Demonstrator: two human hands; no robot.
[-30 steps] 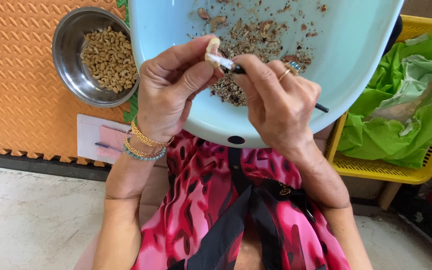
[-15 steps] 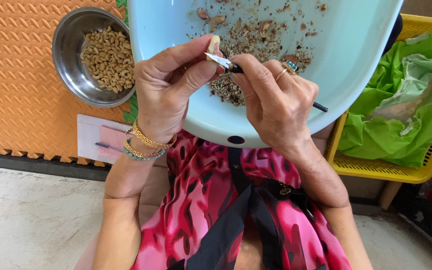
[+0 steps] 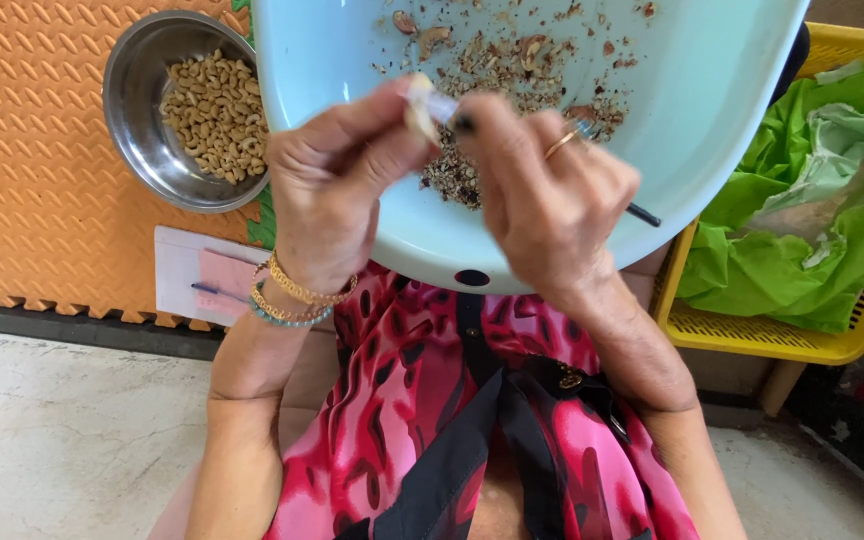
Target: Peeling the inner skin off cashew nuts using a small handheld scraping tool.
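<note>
My left hand pinches a pale cashew nut between thumb and fingers over a large light blue plastic basin on my lap. My right hand grips a small knife with a black handle; its blade touches the nut. Both hands are blurred by motion. Brown skin scraps and a few unpeeled nuts lie in the basin's bottom.
A steel bowl of peeled cashews stands at the upper left on an orange foam mat. A white and pink paper with a pen lies beside it. A yellow basket holding green cloth is at the right.
Both hands have shifted slightly and are now blurred, working the knife against the nut. The nut stays pinched in my left hand.
</note>
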